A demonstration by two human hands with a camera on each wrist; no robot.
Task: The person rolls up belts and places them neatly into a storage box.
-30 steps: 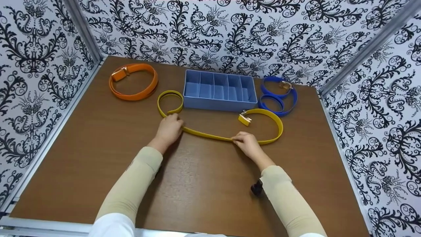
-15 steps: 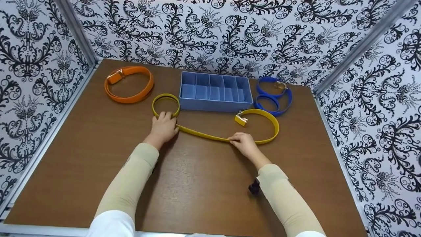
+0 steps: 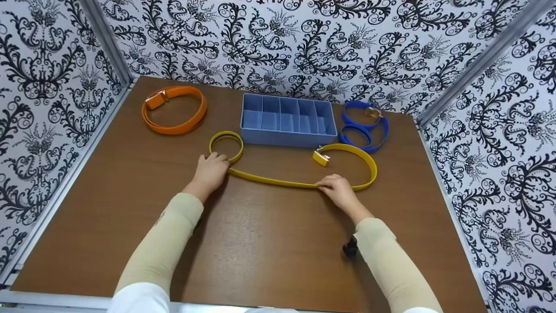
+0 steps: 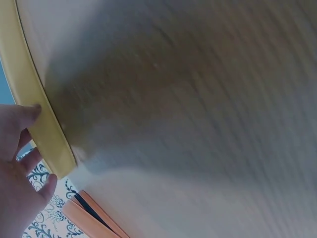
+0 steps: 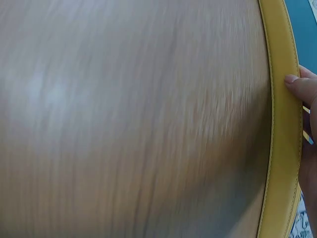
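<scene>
A yellow belt [image 3: 278, 181] stands on edge across the middle of the table, coiled into a small loop at its left end and curved round to a gold-coloured buckle [image 3: 322, 157] at its right. Beside the coil, my left hand [image 3: 211, 174] grips the strap; the left wrist view has the thumb on the near face and fingers [image 4: 30, 158] behind. My right hand [image 3: 338, 191] pinches the same belt before its right curve, thumb [image 5: 299, 88] on the near face in the right wrist view. The strap runs in a shallow bow between both hands.
A blue-grey tray with compartments [image 3: 286, 138] stands behind the belt. An orange belt [image 3: 174, 129] lies coiled at the back left, a blue belt [image 3: 385, 134] at the back right. Patterned walls [image 3: 278, 43] enclose the table [image 3: 260, 252].
My left hand has shifted left and a little nearer, and the small coil has come nearer too. My right hand has slid right along the strap. The hands are farther apart.
</scene>
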